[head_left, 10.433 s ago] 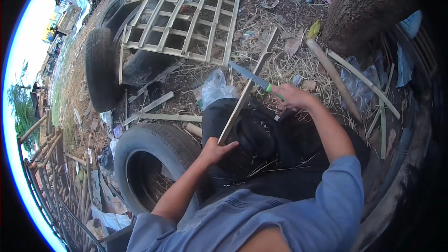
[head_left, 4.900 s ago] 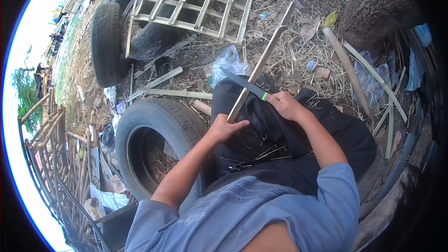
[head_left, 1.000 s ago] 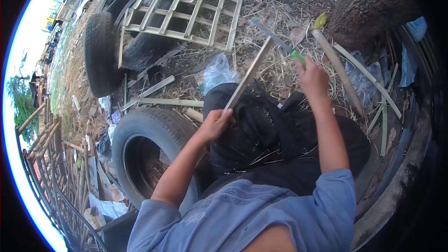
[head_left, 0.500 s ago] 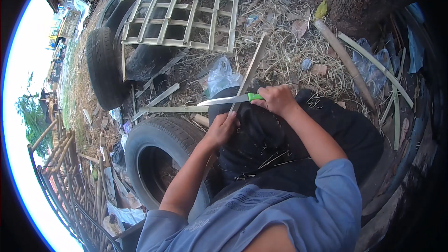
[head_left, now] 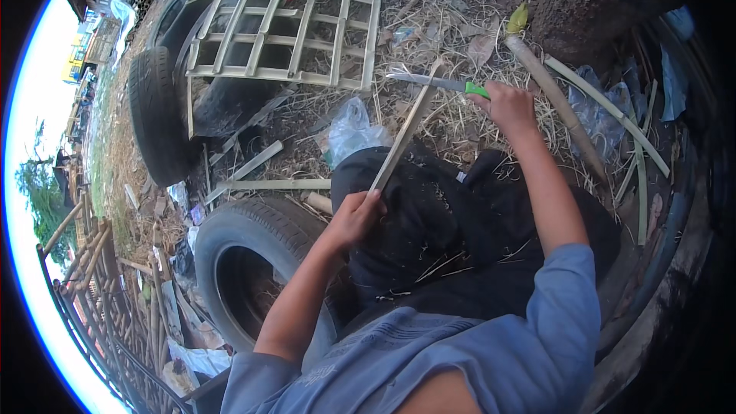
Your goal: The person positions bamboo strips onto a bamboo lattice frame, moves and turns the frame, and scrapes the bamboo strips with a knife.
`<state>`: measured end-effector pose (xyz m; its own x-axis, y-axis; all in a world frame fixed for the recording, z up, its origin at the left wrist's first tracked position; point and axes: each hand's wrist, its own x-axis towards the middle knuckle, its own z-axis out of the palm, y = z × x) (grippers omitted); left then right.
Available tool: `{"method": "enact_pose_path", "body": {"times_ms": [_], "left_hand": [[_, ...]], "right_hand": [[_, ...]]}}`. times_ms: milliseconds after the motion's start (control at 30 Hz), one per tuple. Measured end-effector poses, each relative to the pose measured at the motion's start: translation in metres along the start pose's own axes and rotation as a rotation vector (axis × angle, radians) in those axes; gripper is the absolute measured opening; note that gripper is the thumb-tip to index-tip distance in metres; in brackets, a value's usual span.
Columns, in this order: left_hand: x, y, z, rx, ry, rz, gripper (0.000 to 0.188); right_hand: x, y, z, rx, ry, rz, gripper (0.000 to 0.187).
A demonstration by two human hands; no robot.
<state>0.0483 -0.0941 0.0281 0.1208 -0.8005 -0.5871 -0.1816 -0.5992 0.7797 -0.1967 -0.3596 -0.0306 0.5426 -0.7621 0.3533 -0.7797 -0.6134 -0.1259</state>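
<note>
Inspector: State the hands.

Observer: The left hand (head_left: 356, 216) is closed around the lower end of the strip (head_left: 405, 136), fingers curled in. The right hand (head_left: 509, 107) is wrapped firmly on the green handle of the knife (head_left: 446, 83).

Inspector: Position of the strip?

Observer: It slants up and away from the left hand, over the bent knee in dark trousers (head_left: 418, 238). The blade crosses it near its far end; whether the edge bites, I cannot tell from where I stand.

Inspector: Obstructions?

Observer: The near tyre (head_left: 264, 221) lies beside the left forearm, which covers part of it. The knee sits beneath the strip. A clear bag (head_left: 355, 134) rests on the ground just left of the strip.

Inspector: Wider surroundings?

Observer: Beyond the bag, a lattice (head_left: 343, 24) leans over more tyres; a standing tyre (head_left: 156, 116) is at its left. To the right, a pole (head_left: 553, 101) and loose slats (head_left: 611, 113) lie on littered ground below a trunk (head_left: 606, 8). A fence (head_left: 102, 264) of sticks runs along the far left.
</note>
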Motion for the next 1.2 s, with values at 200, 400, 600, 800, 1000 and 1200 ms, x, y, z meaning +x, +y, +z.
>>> {"method": "enact_pose_path", "body": {"times_ms": [200, 400, 600, 800, 1000, 1200], "left_hand": [[0.000, -0.013, 0.002, -0.022, -0.001, -0.004, 0.048], [0.005, -0.018, 0.000, -0.052, 0.007, 0.010, 0.050], [0.004, -0.012, 0.001, -0.051, 0.053, 0.034, 0.051], [0.004, -0.009, -0.002, -0.087, 0.012, -0.013, 0.050], [0.004, -0.018, -0.014, -0.274, -0.068, -0.090, 0.053], [0.002, -0.015, -0.029, -0.487, -0.278, -0.283, 0.052]], "right_hand": [[0.011, -0.010, -0.013, 0.095, -0.018, 0.106, 0.049], [-0.032, -0.069, -0.010, 0.297, -0.077, -0.282, 0.048], [-0.036, -0.072, 0.029, 0.441, -0.073, -0.469, 0.050], [0.004, 0.004, 0.037, 0.235, -0.084, 0.145, 0.052], [-0.015, -0.065, -0.013, 0.531, -0.125, -0.109, 0.052], [-0.047, -0.114, 0.031, 0.712, -0.024, -0.205, 0.052]]}}
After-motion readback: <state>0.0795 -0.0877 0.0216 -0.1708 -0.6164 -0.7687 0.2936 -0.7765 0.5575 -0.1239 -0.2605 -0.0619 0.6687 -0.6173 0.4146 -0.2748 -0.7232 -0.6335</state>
